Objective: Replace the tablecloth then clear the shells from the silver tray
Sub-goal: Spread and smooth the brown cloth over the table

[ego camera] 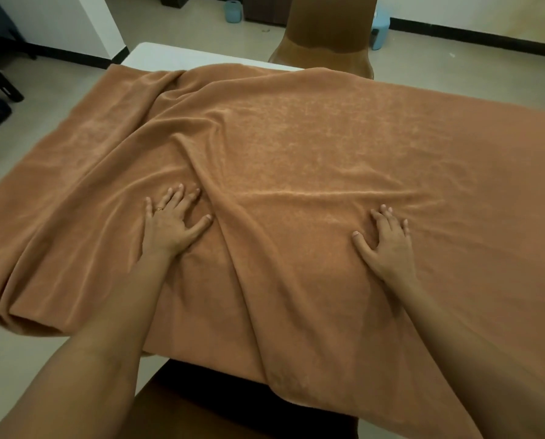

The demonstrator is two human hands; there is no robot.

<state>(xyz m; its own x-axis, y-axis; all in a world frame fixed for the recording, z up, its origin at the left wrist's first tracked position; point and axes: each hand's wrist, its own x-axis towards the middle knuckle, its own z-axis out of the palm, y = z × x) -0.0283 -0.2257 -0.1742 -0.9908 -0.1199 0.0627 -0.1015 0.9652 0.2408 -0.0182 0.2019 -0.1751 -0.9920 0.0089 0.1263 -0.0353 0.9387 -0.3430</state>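
An orange-brown tablecloth [296, 137] lies spread over the white table [157, 57], whose bare far-left corner still shows. The cloth is wrinkled, with long folds running from the far left toward the near middle, and it hangs off the left and near edges. My left hand [170, 223] rests flat on the cloth with fingers spread, just left of a raised fold. My right hand [386, 245] also presses flat on the cloth, fingers straight. No silver tray or shells are in view.
A brown covered chair [328, 30] stands at the table's far side. Another brown chair seat [233, 410] is right below me at the near edge. A light blue stool [379, 30] and a small blue container [233, 9] sit on the tiled floor beyond.
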